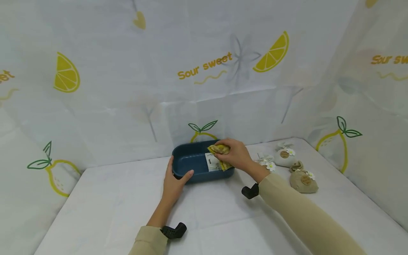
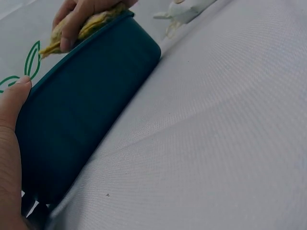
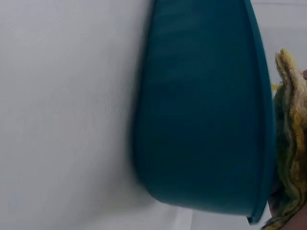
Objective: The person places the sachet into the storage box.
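While the right hand [image 1: 234, 153] pinches the yellow cloth [image 1: 218, 148] between bent fingers and thumb over the three o'clock end of the blue tub [image 1: 204, 177], the left hand [image 1: 173, 182] steadies the eight o'clock corner, thumb and fingers spread. Cloth probably light, floppy, unbreakable: pinch bunched middle. Tub looks stiff, smooth, maybe slippery: hold rim.

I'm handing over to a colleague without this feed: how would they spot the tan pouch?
On the white-covered table, find the dark blue basin near the lemon-print backdrop. Right of it, beyond the right hand, sit three small flower-trimmed pouches. The tan pouch lies frontmost; its two neighbours are whitish.
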Available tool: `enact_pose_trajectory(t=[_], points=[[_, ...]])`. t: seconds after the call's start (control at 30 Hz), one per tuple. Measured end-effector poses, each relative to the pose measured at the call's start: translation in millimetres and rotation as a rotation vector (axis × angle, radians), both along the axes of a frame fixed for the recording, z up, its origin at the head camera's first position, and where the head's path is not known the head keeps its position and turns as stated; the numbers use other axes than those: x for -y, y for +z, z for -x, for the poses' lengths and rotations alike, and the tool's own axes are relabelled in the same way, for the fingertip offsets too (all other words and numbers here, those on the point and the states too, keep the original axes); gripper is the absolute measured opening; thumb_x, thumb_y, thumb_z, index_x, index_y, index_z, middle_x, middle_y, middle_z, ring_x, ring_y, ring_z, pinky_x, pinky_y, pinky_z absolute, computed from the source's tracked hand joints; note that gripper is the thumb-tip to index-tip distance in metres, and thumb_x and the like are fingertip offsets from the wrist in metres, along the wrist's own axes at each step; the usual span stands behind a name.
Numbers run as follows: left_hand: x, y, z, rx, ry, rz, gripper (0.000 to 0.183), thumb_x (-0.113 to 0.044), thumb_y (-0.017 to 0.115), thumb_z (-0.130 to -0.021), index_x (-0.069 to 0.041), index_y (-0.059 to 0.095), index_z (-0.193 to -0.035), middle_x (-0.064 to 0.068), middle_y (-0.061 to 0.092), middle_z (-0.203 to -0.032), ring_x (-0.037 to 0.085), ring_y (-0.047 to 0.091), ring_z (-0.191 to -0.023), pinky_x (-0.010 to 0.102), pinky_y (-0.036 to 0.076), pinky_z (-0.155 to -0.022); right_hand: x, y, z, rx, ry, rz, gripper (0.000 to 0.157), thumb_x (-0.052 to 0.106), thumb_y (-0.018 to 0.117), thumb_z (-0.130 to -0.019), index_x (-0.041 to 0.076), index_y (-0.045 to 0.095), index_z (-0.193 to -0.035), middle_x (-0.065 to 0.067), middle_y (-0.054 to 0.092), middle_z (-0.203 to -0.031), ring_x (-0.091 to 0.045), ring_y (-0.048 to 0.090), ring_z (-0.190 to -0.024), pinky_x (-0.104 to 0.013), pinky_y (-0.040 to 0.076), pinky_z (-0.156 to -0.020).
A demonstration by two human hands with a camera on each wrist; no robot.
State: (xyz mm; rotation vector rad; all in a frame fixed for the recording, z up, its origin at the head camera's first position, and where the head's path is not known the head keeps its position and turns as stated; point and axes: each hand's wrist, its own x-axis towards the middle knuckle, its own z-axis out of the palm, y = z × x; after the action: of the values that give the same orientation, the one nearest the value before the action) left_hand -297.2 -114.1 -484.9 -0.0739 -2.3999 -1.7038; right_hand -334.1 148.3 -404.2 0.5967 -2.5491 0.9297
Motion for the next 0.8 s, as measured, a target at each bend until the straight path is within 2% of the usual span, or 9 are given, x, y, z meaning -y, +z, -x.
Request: enact_pose_trajectory(t=[0.13, 0.3, 0.47, 0.63, 0.8], points=[[-2.5, 0.5, -1.7, -0.002, -0.001, -0.004, 0.101, -0.048, 0.078, -0.085, -0.025, 0.019, -0.163, 0.006, 0.020, -0.170, 0.032, 0.018, -0.158, 0.063, 0.021, -0.124, 8.2, -6.2, 8.6, 0.048, -0.054, -0.010, 0.038, 0.030, 0.081, -0.086, 0.016, 0.072, -0.120, -0.009, 0.071, -0.122, -0.025, 0.067, -0.098, -0.041, 0.056, -0.079], [-5.4, 0.0, -1.4, -0.011, -0.008, 0.007, 0.101, -0.049, 0.078, -0.085, -0.026, 0.019, -0.163, 0.006, 0.021, -0.170, 0.032, 0.019, -0.158, 0.061, 0.022, -0.124, 16.5, -12.9, 12.4, 0.099, -0.085, -0.085, 0.040, 0.034, 0.080, -0.088, 0.018, 0.069, -0.123, -0.006, 0.069, -0.124, -0.025, 0.067, -0.105, -0.045, 0.056, -0.086], [-4.9, -0.2, 0.8, -0.036, -0.005, 0.012, 0.100, -0.048, 0.078, -0.085, -0.024, 0.020, -0.163, 0.007, 0.022, -0.170, 0.032, 0.020, -0.157, 0.060, 0.022, -0.125, 24.1, -13.9, 11.6, 0.093, -0.061, -0.134, 0.037, 0.033, 0.079, -0.089, 0.018, 0.066, -0.121, -0.006, 0.067, -0.116, -0.023, 0.066, -0.098, -0.043, 0.057, -0.084], [-2.9, -1.0, 2.2, -0.017, -0.005, 0.022, 0.100, -0.050, 0.077, -0.086, -0.025, 0.018, -0.163, 0.006, 0.020, -0.170, 0.032, 0.018, -0.158, 0.060, 0.021, -0.125, 30.9, -14.7, 11.3, 0.092, -0.014, -0.125, 0.035, 0.029, 0.078, -0.090, 0.016, 0.064, -0.119, -0.006, 0.066, -0.114, -0.021, 0.064, -0.097, -0.042, 0.056, -0.085], [0.0, -1.6, 2.7, -0.007, -0.001, 0.017, 0.101, -0.051, 0.077, -0.085, -0.026, 0.017, -0.163, 0.005, 0.019, -0.171, 0.031, 0.017, -0.158, 0.060, 0.020, -0.125, 34.0, -15.2, 10.2, 0.098, -0.007, -0.117, 0.036, 0.030, 0.078, -0.090, 0.016, 0.062, -0.120, -0.006, 0.065, -0.114, -0.021, 0.063, -0.096, -0.041, 0.055, -0.085]])
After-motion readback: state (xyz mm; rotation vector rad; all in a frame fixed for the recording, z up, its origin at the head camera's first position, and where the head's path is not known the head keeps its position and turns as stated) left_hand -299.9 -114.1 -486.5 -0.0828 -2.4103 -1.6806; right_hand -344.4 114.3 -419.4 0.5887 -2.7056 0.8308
